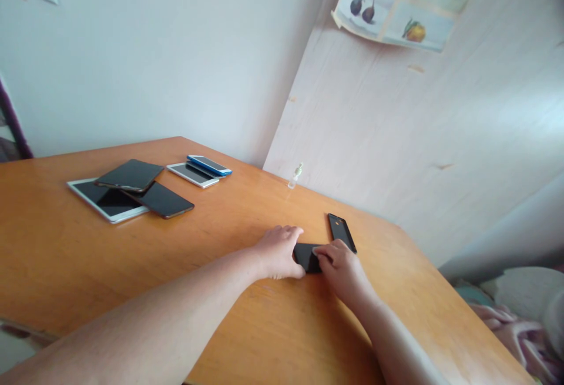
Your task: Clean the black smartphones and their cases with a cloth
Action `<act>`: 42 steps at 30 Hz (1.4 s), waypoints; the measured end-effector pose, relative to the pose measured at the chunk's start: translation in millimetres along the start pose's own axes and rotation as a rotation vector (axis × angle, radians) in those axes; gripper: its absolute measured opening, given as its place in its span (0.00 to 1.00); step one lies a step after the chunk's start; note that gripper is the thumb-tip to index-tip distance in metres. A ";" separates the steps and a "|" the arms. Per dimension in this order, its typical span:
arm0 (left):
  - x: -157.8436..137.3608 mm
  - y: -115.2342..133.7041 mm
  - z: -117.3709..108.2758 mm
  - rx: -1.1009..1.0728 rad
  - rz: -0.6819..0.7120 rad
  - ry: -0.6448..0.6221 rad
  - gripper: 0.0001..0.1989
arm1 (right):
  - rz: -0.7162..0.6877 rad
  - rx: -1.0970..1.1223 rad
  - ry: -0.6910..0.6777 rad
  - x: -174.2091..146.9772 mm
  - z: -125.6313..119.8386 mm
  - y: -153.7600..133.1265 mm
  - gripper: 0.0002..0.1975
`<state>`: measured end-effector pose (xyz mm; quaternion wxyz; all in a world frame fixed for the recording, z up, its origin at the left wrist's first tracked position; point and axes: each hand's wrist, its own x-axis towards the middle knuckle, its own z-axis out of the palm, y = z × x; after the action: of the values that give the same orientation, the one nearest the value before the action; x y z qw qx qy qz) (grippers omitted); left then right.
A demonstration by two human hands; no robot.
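Observation:
A black smartphone [306, 257] lies flat on the wooden table in front of me, its dark face up. My left hand [278, 252] grips its left end, thumb along the near edge and fingers at the far edge. The fingers of my right hand [341, 266] are pressed together on the phone's right part. Something small and pale shows at those fingertips, too small to name. Just beyond my right hand lies a black phone case [341, 231], partly covered by that hand.
A small clear spray bottle [295, 177] stands near the wall. On the left are a white tablet [112, 216] under two dark devices [130, 174], and a white phone [194, 175] beside a blue-edged phone [210, 165]. The table's right edge slopes toward pink cloth [520, 332].

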<state>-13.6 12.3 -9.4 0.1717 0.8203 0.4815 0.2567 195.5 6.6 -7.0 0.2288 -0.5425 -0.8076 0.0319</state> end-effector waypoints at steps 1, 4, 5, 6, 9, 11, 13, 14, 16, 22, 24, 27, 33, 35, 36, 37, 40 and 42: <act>0.0 0.0 -0.1 -0.002 0.001 0.000 0.38 | -0.064 0.049 -0.031 -0.5 1.6 -8.7 0.13; -0.2 -0.1 -0.3 -0.008 0.003 0.002 0.38 | -0.095 0.087 -0.073 0.8 -1.5 -11.1 0.14; -0.4 -0.2 -0.3 -0.009 0.001 0.002 0.38 | -0.044 0.055 -0.066 1.7 -4.8 -3.6 0.13; -0.6 -0.4 -0.2 -0.010 -0.002 0.001 0.39 | 0.026 0.008 -0.050 2.6 -8.5 6.3 0.12; -1.2 -0.8 0.0 -0.011 -0.012 -0.014 0.41 | 0.180 -0.103 -0.027 2.7 -16.7 29.7 0.11; -1.2 -0.9 0.0 -0.007 -0.011 -0.016 0.41 | 0.137 -0.065 -0.040 0.2 -16.4 25.6 0.11; -0.9 -0.9 -0.3 -0.003 -0.001 -0.010 0.40 | -0.001 0.044 -0.076 -3.4 -12.3 6.3 0.11; -0.7 -0.8 -0.6 -0.002 0.004 -0.008 0.39 | -0.077 0.098 -0.100 -4.9 -10.1 -5.2 0.11; -0.3 -0.7 -1.3 -0.004 0.015 -0.009 0.38 | -0.178 0.166 -0.153 -6.7 -8.1 -21.6 0.11; -0.6 -1.3 -1.7 0.002 0.010 -0.021 0.39 | 0.061 -0.052 -0.146 -2.2 -28.1 23.6 0.07; -0.6 -2.0 -0.6 0.001 0.005 -0.021 0.40 | 0.155 -0.148 -0.137 -1.7 -33.3 38.1 0.06; -0.1 -3.2 1.3 0.002 0.005 -0.015 0.41 | 0.091 -0.104 -0.137 -4.7 -30.0 23.3 0.07; 1.0 -4.5 1.7 0.012 0.024 -0.015 0.40 | -0.137 0.128 -0.237 -9.6 -21.7 -21.3 0.10; 0.7 -3.8 0.5 0.006 0.020 -0.028 0.41 | -0.024 0.029 -0.205 -6.9 -28.5 -2.5 0.07; 0.5 -3.3 -0.2 0.002 0.014 -0.036 0.40 | 0.060 -0.048 -0.192 -5.3 -32.6 10.7 0.06; 0.2 -2.8 -0.7 -0.002 0.006 -0.043 0.40 | 0.139 -0.117 -0.192 -3.9 -36.5 23.5 0.06; -0.3 -1.9 -1.5 -0.004 -0.007 -0.048 0.39 | 0.279 -0.235 -0.204 -2.5 -41.0 42.8 0.06; -0.1 -1.9 -1.4 0.001 0.001 -0.037 0.39 | 0.222 -0.214 -0.192 -3.6 -35.9 33.3 0.06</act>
<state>-15.8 13.1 -9.2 0.1802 0.8250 0.4781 0.2414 239.9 9.9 13.9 0.0868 -0.6440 -0.7598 0.0225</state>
